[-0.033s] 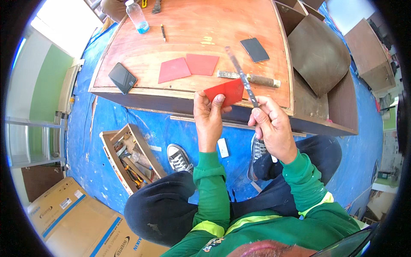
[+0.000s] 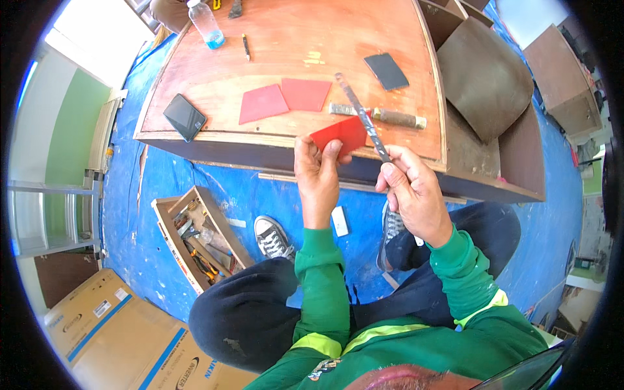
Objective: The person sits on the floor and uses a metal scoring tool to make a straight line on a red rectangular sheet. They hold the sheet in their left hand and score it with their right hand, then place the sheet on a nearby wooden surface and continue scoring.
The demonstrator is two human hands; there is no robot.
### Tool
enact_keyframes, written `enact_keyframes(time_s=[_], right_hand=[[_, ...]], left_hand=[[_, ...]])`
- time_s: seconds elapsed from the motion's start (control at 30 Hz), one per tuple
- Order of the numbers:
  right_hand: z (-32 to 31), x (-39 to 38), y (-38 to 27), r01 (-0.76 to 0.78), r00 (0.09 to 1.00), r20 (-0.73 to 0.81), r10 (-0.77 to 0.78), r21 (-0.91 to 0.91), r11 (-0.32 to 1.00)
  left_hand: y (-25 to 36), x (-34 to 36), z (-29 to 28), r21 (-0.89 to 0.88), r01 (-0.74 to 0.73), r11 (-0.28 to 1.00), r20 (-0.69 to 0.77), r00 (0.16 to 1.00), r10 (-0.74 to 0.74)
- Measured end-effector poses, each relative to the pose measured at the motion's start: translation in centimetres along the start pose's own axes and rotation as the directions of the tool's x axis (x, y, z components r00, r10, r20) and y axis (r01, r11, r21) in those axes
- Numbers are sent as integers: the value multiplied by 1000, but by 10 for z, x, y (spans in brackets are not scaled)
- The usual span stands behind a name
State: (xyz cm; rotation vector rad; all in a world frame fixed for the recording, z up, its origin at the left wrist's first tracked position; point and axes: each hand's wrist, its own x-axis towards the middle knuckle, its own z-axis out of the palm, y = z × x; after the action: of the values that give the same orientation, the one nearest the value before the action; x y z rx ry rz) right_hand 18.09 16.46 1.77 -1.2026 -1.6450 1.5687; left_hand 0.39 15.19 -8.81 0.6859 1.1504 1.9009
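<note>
- Two bare hands are working at the centre of the frame; the left hand (image 2: 317,170) is pinching a red sheet (image 2: 344,135) between thumb and fingers, just beyond the near edge of the wooden panel (image 2: 260,65);
- the right hand (image 2: 416,188), right of centre, is closing round a narrow metal strip (image 2: 361,114), which is slanting up and left across the red sheet's right end; whether they are touching, I cannot tell;
- a second red sheet (image 2: 263,104) and a third red sheet (image 2: 305,94) are lying at upper centre, a wooden-handled chisel (image 2: 400,118) to their right;
- a black phone (image 2: 184,117) is resting at upper left; a toolbox (image 2: 224,234) is standing lower left of centre.
</note>
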Motion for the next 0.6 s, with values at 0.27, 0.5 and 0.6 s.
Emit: enact_keyframes(time_s=[0.27, 0.5, 0.6], right_hand=[[6, -9, 3, 284, 950, -3, -311, -405, 869], [5, -11, 11, 290, 945, -18, -327, -419, 860], [2, -6, 15, 356, 912, -21, -409, -451, 818]], left_hand=[[-20, 23, 4, 327, -202, 923, -66, 970, 235], [6, 32, 7, 568, -152, 809, -1, 983, 186], [18, 44, 2, 647, -173, 743, 113, 985, 131]])
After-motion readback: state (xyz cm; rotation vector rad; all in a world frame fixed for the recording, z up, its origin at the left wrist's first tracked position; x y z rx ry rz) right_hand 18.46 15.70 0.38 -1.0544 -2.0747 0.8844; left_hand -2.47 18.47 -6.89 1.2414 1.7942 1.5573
